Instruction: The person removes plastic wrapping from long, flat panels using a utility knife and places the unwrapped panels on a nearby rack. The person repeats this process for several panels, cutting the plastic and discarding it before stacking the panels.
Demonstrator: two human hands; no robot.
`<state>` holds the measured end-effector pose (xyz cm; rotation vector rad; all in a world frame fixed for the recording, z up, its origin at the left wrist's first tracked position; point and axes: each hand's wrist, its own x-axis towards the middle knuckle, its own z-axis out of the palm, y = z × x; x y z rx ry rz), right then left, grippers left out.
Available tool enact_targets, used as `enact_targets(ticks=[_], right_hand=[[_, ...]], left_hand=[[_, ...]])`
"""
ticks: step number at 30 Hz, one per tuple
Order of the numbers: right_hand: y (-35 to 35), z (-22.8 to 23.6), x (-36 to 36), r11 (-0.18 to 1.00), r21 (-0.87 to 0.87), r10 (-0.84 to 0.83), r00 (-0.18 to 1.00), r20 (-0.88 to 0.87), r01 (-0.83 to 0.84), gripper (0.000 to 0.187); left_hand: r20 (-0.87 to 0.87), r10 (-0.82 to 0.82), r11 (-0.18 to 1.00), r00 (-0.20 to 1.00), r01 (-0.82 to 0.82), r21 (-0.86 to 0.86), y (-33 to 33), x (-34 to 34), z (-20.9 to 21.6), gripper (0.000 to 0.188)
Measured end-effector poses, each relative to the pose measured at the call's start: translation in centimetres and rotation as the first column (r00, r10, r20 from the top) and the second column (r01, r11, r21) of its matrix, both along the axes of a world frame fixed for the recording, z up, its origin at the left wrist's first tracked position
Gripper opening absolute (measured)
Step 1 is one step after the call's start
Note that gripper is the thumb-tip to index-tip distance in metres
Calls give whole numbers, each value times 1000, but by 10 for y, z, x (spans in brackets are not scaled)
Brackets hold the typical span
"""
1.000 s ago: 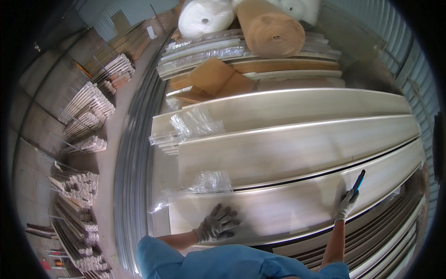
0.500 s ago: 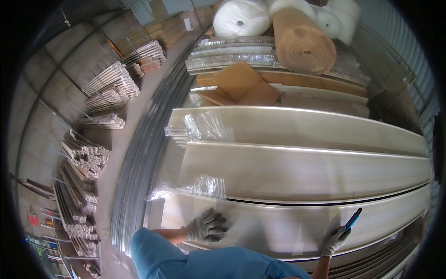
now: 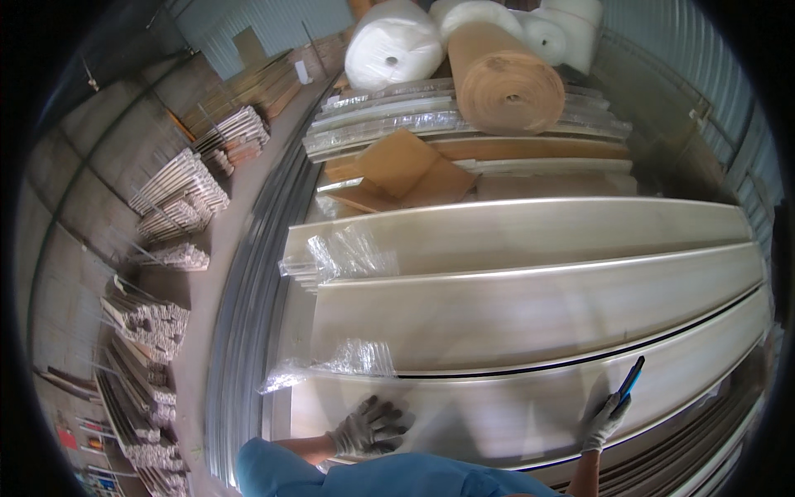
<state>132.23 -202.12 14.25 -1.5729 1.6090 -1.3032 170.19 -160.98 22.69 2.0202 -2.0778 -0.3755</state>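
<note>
Both of my hands wear grey work gloves. My left hand (image 3: 370, 426) rests on the left part of the nearest long pale panel (image 3: 489, 411), its fingers spread. Over the right part of the same panel, my right hand (image 3: 607, 418) grips a blue and black utility knife (image 3: 633, 378) with its tip pointing up and away from me. Clear plastic film (image 3: 352, 360) lies bunched along the panel's far left edge. A second pale panel (image 3: 530, 315) lies just beyond, parted from the nearest one by a dark gap.
A third pale panel (image 3: 497, 238) lies farther back, with folded cardboard (image 3: 410, 170) behind it. A brown roll (image 3: 509, 87) and white wrap rolls (image 3: 393, 50) sit at the back. Dark long profiles (image 3: 248, 306) run along the left; stacked bars (image 3: 178, 186) stand beyond the aisle.
The whole view has tilted and shifted, so the panels' left ends sit lower and the far rolls farther left. Both hands keep nearly the same pose, the knife still in the right.
</note>
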Motion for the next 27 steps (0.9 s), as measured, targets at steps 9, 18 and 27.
enact_targets(ticks=[9,18,27], right_hand=[[0,1,28,993,89,-117,845,522,82,39],[296,20,220,922,147,234,820,523,-358,37],[414,37,256,982,38,191,965,-180,-187,43]], left_hand=[[57,-45,995,997,50,-87,10,7,-19,54],[-33,-211,946,977,196,-258,23,21,-15,49],[-353,-266,893,897,91,-441,111,87,9,37]])
